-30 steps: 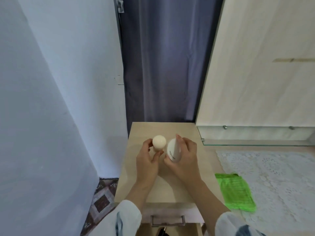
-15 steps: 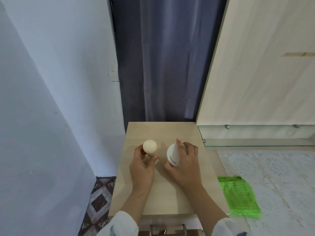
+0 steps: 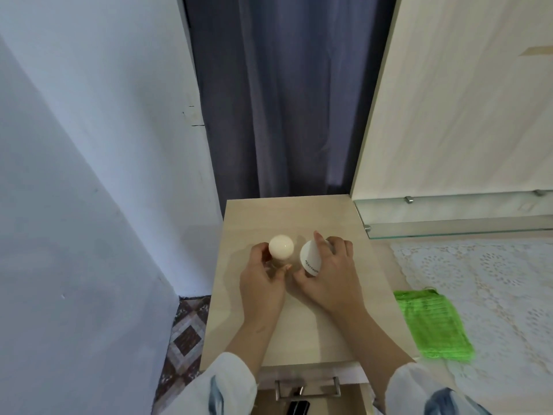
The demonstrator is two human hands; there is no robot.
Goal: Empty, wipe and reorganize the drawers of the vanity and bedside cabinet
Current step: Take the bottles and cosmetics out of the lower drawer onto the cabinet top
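The person is standing over the bedside cabinet [image 3: 299, 324], setting two small toiletry containers side by side on its top, toward the middle. The left hand [image 3: 263, 283] is wrapping its fingers [image 3: 258, 253] around a container with a round cream-coloured cap [image 3: 281, 246]; only the cap is showing, the body below being hidden by the thumb and fingers. The right hand [image 3: 329, 280] is curling its fingers [image 3: 338, 247] over a white bottle [image 3: 309, 259] with dark lettering, which is leaning with its long axis running from the near side up and away toward the back of the cabinet. Whether either base is resting on the wood cannot be told.

Both containers are lying directly under the fingers pinching them, so each hand is equally near its own item, and the coming release seems to depend mainly on the tilted bottle being brought upright first.

Below, the top drawer [image 3: 311, 381] is standing pulled open, its metal handle [image 3: 308, 387] and a dark object [image 3: 297, 408] being cut off by the frame edge. A green cloth [image 3: 431, 324] is lying on the lace-covered vanity [image 3: 493, 295] to the right, well apart from both hands.
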